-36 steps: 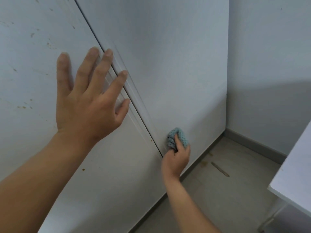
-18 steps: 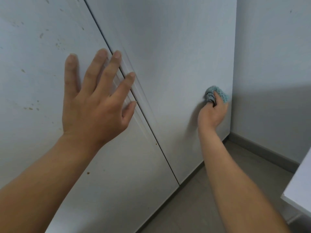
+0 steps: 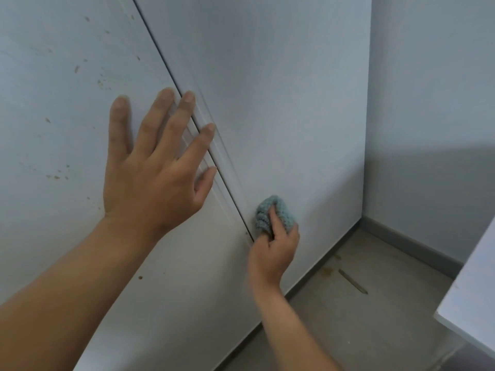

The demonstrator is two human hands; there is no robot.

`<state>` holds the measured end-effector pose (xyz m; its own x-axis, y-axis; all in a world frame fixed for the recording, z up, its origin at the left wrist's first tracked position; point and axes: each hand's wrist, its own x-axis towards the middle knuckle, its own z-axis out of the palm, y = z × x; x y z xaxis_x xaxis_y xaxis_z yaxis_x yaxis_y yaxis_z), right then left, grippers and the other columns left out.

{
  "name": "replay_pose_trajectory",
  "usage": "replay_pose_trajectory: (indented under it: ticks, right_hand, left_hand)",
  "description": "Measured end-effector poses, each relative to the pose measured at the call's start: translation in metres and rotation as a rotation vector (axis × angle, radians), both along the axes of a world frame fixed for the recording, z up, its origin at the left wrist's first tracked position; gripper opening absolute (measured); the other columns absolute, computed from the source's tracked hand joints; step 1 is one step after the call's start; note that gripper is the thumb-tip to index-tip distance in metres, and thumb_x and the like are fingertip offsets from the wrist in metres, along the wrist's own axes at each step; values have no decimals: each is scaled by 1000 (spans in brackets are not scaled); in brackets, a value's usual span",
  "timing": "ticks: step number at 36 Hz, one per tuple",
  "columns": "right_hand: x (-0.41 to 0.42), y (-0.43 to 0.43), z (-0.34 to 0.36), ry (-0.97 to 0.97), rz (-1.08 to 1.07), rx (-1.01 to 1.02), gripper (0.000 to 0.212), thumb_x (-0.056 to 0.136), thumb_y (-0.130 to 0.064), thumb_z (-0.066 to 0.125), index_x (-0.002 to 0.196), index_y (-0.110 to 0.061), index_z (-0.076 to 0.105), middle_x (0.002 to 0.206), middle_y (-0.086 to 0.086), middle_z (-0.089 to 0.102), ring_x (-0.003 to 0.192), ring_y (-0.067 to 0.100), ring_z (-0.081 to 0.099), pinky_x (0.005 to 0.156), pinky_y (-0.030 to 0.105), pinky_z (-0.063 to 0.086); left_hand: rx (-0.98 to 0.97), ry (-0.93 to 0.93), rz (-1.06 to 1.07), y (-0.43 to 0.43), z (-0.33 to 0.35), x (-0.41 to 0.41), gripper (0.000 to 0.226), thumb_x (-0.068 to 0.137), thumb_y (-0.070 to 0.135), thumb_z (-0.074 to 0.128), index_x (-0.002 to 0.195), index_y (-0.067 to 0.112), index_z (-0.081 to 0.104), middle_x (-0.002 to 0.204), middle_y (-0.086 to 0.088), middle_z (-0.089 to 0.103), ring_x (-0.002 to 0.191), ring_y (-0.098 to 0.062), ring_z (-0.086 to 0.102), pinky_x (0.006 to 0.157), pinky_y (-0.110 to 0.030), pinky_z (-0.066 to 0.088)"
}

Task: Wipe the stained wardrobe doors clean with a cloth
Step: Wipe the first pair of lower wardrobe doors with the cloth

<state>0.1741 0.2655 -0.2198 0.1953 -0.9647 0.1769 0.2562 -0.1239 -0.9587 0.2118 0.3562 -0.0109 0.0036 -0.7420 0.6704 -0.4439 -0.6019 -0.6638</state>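
The left hand (image 3: 152, 178) lies flat on the left door (image 3: 53, 103) of the wardrobe. Its grip is apart: the fingers are straight and spread, and two fingertips reach over the seam (image 3: 171, 76) between the doors. Small brown spots (image 3: 56, 177) are on this door, from 9 to 11 o'clock of the left hand, and one more is at 6 o'clock, beside the forearm.

The blue-green cloth (image 3: 278, 210) is at 5 o'clock of the left hand, low on the right door (image 3: 281, 103), just beside the seam. The right hand (image 3: 273, 253) holds it from below; its grip is clamped on the cloth and presses it to the door.

At 4 o'clock of the cloth is the grey floor (image 3: 361, 330), and at 2 o'clock the grey wall (image 3: 428, 103). A white panel (image 3: 471, 303) comes in at the right edge.
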Motion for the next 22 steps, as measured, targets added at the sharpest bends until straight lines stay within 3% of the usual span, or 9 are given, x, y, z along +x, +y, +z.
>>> replay_pose_trajectory:
  ticks: [4, 7, 10, 13, 15, 19, 21, 22]
  right_hand:
    - [-13, 50, -18, 3, 75, -83, 70, 72, 7, 47, 130, -28, 62, 104, -23, 42, 100, 20, 51, 96, 15, 40]
    - [-18, 49, -22, 8, 74, -115, 71, 69, 8, 46, 127, -28, 65, 111, -28, 46, 97, 18, 53, 95, 8, 38]
    - [-23, 37, -19, -59, 127, -78, 67, 67, 8, 48, 118, -29, 72, 107, -21, 55, 96, 22, 61, 91, 19, 49]
    - [-35, 23, -13, -240, 189, -108, 58, 61, 13, 47, 92, -22, 81, 93, 4, 71, 90, 18, 69, 78, 29, 57]
    - [-39, 13, 0, -363, 171, 94, 50, 63, 12, 48, 80, -22, 81, 83, 7, 73, 84, 16, 70, 74, 26, 56]
    - [-31, -35, 23, -701, 166, 898, 35, 78, 8, 46, 74, -16, 70, 72, 1, 63, 67, 17, 57, 54, 25, 42]
    - [-38, -60, 34, -875, 264, 1014, 21, 65, -3, 56, 76, -15, 69, 75, 2, 61, 62, 16, 52, 51, 24, 34]
    - [-42, -66, 38, -940, 305, 1022, 24, 54, -9, 63, 74, -15, 73, 76, 2, 62, 61, 16, 52, 50, 23, 35]
  left_hand:
    - [17, 4, 5, 1, 2, -1, 49, 102, 46, 54, 142, 18, 61, 163, -15, 41, 155, -35, 31, 122, -70, 18]
    - [1, 15, -11, 1, 2, -2, 48, 102, 46, 53, 141, 19, 62, 164, -14, 41, 155, -34, 32, 123, -68, 15]
    - [-15, 48, -20, 2, 2, -1, 47, 101, 44, 54, 140, 20, 63, 163, -12, 42, 155, -33, 32, 124, -66, 13]
    - [-49, 77, -43, 0, 1, -4, 45, 100, 42, 56, 138, 20, 66, 162, -11, 43, 154, -32, 33, 125, -62, 10]
    - [-70, 97, -63, -2, 2, -8, 43, 99, 42, 59, 134, 20, 69, 160, -10, 47, 153, -32, 36, 125, -61, 11]
    - [-65, 132, -64, -1, 5, -9, 41, 98, 42, 61, 129, 18, 73, 158, -10, 50, 151, -32, 40, 124, -61, 15]
    - [-59, 152, -76, 2, 5, -11, 40, 98, 41, 62, 128, 16, 73, 158, -10, 50, 150, -31, 40, 125, -58, 13]
    - [-53, 166, -74, 2, 6, -12, 39, 98, 40, 62, 127, 16, 74, 157, -10, 50, 150, -31, 41, 125, -57, 12]
